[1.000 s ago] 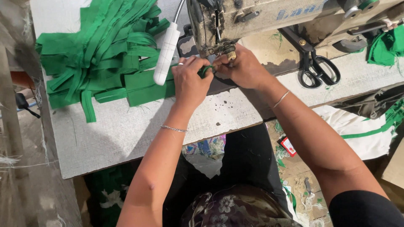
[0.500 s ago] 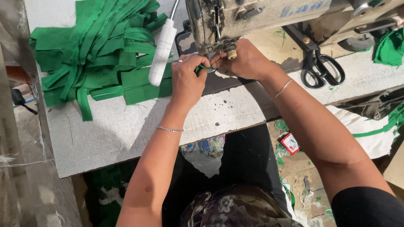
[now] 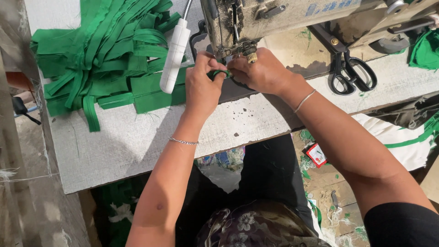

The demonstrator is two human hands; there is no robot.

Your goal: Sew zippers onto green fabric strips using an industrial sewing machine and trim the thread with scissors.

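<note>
We see the left hand (image 3: 201,87) and the right hand (image 3: 261,71) meeting under the head of the sewing machine (image 3: 283,18), near the far edge of the desk (image 3: 137,142). Each grip is pressed together on a small green fabric strip (image 3: 220,73): the left fingers pinch its near end, and the right fingers pinch it just beside the needle area, so the strip lies between the two hands, directly below the presser foot. A thin bracelet circles each wrist. Just left of the left hand, a white handle (image 3: 174,52) lies tilted, its lower end resting on a pile of green fabric strips (image 3: 100,59) that fills the far left corner of the desk. To the right of the right hand, black scissors (image 3: 350,68) lie flat on the desk beside the machine base. More green cloth (image 3: 425,48) shows at the far right edge.
</note>
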